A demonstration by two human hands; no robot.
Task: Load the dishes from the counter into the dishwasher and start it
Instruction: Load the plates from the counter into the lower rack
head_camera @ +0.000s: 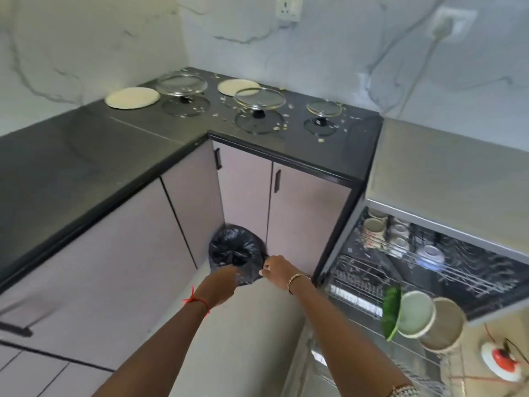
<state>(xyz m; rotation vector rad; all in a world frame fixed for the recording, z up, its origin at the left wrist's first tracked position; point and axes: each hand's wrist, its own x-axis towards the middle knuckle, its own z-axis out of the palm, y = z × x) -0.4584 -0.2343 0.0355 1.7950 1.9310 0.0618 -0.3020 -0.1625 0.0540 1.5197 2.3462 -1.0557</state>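
low in the corner where the two cabinet runs meet, a bin lined with a black bin bag stands on the floor, and both hands are at its near rim. the right hand, a bracelet on its wrist, has its fingers curled and pinches the bag's right edge. the left hand, a red thread on its wrist, lies against the bag's front edge; it is blurred and i cannot tell how its fingers lie.

the dishes are on the dark counter, toward its back corner: a cream plate to the left, a second cream plate near the back edge, and three glass lids standing on their knobs, a large lid, a middle lid and a small lid near the right end. food scraps are scattered among them.

right of the counter the dishwasher is open. its upper rack holds cups and a bowl; the lower rack holds a green leaf-shaped plate, a pale green plate and a beige plate, all on edge.
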